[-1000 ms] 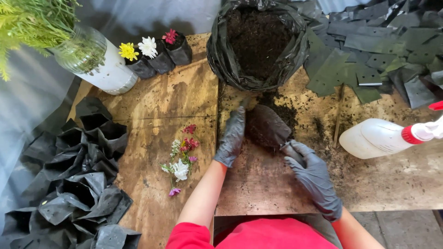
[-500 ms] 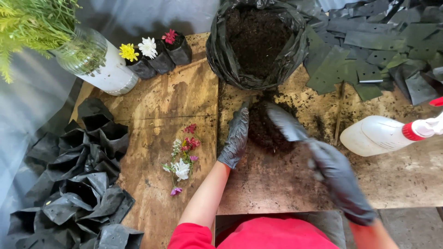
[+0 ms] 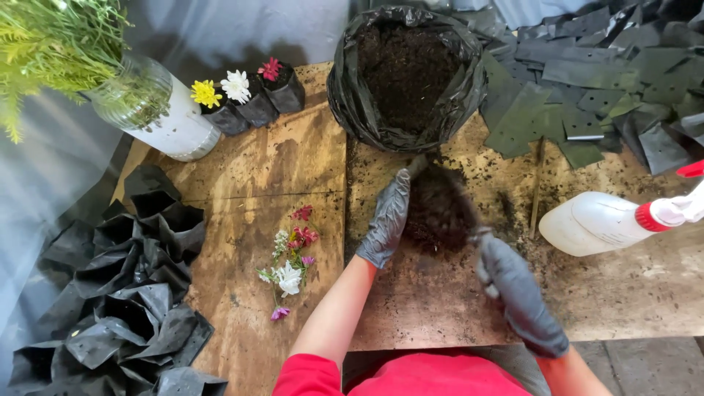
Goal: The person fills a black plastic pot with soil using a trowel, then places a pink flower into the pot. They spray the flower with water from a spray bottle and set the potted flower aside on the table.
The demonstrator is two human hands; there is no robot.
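Dark crumbly soil mound (image 3: 438, 213) between gloved hands.

Soil bag (image 3: 352, 95) stands at rear centre of tabletop (image 3: 279, 158), soil heap (image 3: 438, 209) right in front of it. Left hand (image 3: 384, 220) against the heap's left side, right hand (image 3: 517, 293) at its front right, nearer the person. Spray bottle (image 3: 598, 222) lies on its side right of the heap. Flat bags (image 3: 587, 81) piled rear right, behind the bottle. Cut flowers (image 3: 290, 260) lie left of the left hand. Three small potted flowers (image 3: 246, 99) in a row rear left, jar (image 3: 158, 110) left of them. Opened bags (image 3: 125, 286) heaped off the tabletop's left edge
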